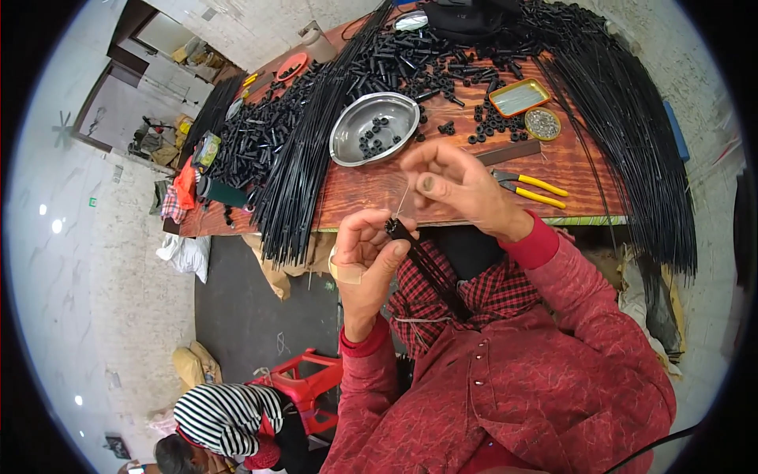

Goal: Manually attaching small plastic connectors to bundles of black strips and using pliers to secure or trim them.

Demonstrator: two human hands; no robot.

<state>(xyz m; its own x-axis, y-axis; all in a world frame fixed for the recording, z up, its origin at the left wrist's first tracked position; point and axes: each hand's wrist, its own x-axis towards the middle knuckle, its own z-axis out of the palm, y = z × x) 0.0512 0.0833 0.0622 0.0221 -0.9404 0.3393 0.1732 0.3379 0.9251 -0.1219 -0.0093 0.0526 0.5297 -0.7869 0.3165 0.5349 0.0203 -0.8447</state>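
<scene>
My left hand [365, 261], with a beige bandage at the base of its thumb, is closed around the upper end of a bundle of thin black rods [436, 283]. The bundle slants down toward my lap. Above its end my right hand [459, 189] pinches a thin pale wire or thread [405, 196], which runs down to the bundle's tip. Pliers with yellow handles [537, 188] lie on the table to the right of my right hand. Beyond both hands stands an oval steel bowl [347, 130] with several small black rings in it.
Long black rods hang over the table's edge at left [296, 178] and right [647, 130]. Small black tubular parts [268, 118] are heaped behind. A yellow-rimmed tray [519, 97] and a round tin [542, 124] hold small metal pieces. A person in stripes [229, 415] is near a red stool [304, 379].
</scene>
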